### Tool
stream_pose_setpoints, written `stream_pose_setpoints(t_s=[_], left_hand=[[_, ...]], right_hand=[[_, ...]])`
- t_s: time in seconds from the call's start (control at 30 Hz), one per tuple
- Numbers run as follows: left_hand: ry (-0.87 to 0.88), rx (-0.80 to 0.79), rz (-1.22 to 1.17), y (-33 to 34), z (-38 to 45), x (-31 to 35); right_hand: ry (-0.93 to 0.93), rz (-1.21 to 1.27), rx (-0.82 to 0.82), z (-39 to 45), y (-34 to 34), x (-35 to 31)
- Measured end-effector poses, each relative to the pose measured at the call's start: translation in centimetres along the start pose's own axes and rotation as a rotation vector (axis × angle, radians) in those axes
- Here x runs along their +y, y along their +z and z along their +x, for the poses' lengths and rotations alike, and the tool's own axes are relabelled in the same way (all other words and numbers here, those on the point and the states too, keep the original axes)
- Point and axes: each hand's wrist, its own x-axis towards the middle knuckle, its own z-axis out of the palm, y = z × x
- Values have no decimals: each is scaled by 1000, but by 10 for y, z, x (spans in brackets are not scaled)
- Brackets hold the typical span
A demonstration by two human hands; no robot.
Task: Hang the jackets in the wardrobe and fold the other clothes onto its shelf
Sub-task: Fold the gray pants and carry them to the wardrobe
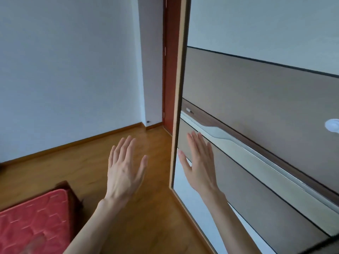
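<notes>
Since no jackets or other clothes are in view, I'm judging the wardrobe door only: stiff, smooth panel, prob. slides, best taken at the pale recessed handle strip. Left hand is spread wide, holding nothing, over the wood floor. Right hand is flat and empty, fingertips just below that strip; contact w/ door I can't tell.

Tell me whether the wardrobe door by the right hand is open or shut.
Shut, as far as shows: the wardrobe door presents only flat outer panels and a long handle; no interior is visible. The right hand is spread in front of it.
</notes>
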Motion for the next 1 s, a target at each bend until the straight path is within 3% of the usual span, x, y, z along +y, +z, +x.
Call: stream_pose_setpoints(t_s=[0.53,1.0], left_hand=[[-276,202,309,3,121,-132],[-410,297,409,-18,187,-299]], right_hand=[[-296,216,-138,209,150,-67],[-456,338,-235,312,303,-202]])
